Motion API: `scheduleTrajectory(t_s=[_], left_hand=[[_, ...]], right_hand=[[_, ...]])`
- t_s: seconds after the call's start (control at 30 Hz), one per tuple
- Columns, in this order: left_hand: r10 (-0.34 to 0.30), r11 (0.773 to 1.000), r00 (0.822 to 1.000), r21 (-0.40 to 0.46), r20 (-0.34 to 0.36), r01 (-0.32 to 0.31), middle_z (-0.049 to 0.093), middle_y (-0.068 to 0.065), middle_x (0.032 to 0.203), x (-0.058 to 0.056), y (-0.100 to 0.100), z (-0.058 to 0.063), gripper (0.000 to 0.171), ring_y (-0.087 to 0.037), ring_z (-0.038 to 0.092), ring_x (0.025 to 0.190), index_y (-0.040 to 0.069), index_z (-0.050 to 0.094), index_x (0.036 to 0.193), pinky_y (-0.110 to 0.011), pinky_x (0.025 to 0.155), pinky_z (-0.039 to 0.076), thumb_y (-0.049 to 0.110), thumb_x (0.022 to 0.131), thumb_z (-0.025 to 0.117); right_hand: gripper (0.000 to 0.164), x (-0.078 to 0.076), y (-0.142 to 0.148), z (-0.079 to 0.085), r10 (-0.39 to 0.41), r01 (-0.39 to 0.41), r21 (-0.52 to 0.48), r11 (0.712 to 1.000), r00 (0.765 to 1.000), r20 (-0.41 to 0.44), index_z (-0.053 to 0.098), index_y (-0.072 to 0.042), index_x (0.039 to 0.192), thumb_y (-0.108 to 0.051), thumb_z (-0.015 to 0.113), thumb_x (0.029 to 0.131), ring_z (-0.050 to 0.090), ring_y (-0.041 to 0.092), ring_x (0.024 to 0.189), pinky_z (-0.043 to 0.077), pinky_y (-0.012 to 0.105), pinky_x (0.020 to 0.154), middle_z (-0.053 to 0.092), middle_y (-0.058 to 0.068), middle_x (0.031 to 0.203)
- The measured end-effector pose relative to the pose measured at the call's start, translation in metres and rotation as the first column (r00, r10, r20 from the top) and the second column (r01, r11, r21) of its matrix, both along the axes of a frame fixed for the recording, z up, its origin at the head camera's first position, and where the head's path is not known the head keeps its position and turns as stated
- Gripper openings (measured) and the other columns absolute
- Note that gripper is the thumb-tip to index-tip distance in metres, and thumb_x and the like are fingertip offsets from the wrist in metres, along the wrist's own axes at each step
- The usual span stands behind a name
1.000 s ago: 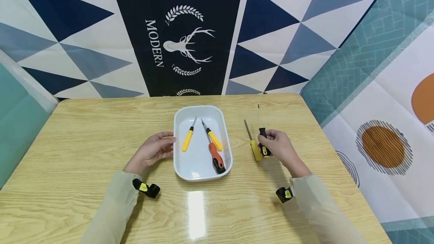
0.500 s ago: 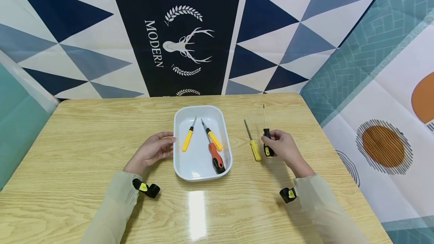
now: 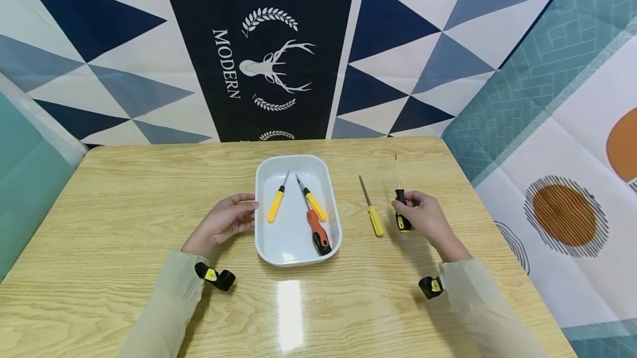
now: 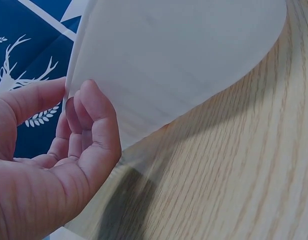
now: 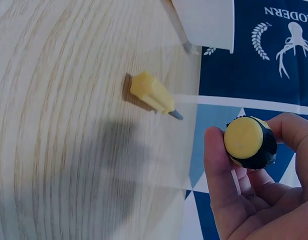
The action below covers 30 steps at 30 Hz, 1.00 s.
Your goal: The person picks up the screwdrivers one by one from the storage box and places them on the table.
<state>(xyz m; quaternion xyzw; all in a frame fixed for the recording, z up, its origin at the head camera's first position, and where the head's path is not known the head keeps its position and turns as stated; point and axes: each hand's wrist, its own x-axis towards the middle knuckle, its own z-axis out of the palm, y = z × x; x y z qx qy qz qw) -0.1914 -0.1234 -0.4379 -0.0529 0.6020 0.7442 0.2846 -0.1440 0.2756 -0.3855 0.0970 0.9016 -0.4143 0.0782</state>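
Black-and-yellow screwdriver [image 3: 401,211]: right of the white tray [image 3: 288,239], past the yellow screwdriver [image 3: 375,222]; its long axis runs near to far, the handle at the near end and the thin shaft pointing far. It looks raised off the wooden table [image 3: 149,203], though how high I cannot tell.

Right hand [image 3: 426,215]: pinches that handle from the right side, thumb on its left, fingers bent round the other side; the grip is closed to the handle's width. In the right wrist view the round yellow butt faces the camera.

Key relation: the tray lies to the left of the right hand's grip, with the yellow screwdriver on the table in between; the held tool's axis runs roughly along the tray's long side.

Yellow screwdriver: flat on the table just left of the held one, handle near, shaft far and leaning a little left; the right hand is the nearer hand.

Left hand [image 3: 229,219]: holds the tray's left rim, thumb at the edge, fingers bent against the outer wall, a narrow grip.

Tray contents: one yellow-handled tool [image 3: 275,206] on the left; on the right, another yellow-handled tool [image 3: 316,206] crossing the shaft of the red screwdriver [image 3: 317,231], whose handle lies toward the near right corner.
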Motion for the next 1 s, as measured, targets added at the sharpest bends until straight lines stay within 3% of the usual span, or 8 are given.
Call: scheduleTrajectory(t_s=[0.77,1.0], left_hand=[[-0.013,1.0,1.0,-0.006,-0.01,0.013,0.056,-0.003,0.09,-0.002,-0.0013,-0.0015,0.053,-0.009,0.057,0.074,0.002,0.03,0.129,-0.023,0.067,0.053,0.015,0.086,0.057],[-0.014,1.0,1.0,0.0,-0.013,0.014,0.055,-0.003,0.089,-0.0028,-0.0017,-0.0019,0.052,-0.009,0.057,0.073,0.002,0.03,0.129,-0.024,0.067,0.052,0.014,0.086,0.056]], right_hand=[[0.057,-0.0031,0.0084,-0.0014,-0.024,0.023,0.014,1.0,0.999,0.029,0.047,-0.001,0.118,-0.045,0.054,0.083,0.052,0.013,0.073,0.051,0.027,0.058,0.051,0.009,0.093],[0.053,-0.0043,0.0094,-0.0054,-0.025,0.024,0.027,0.999,0.998,0.049,0.047,-0.002,0.116,-0.043,0.054,0.084,0.053,0.014,0.073,0.051,0.029,0.058,0.051,0.01,0.093]])
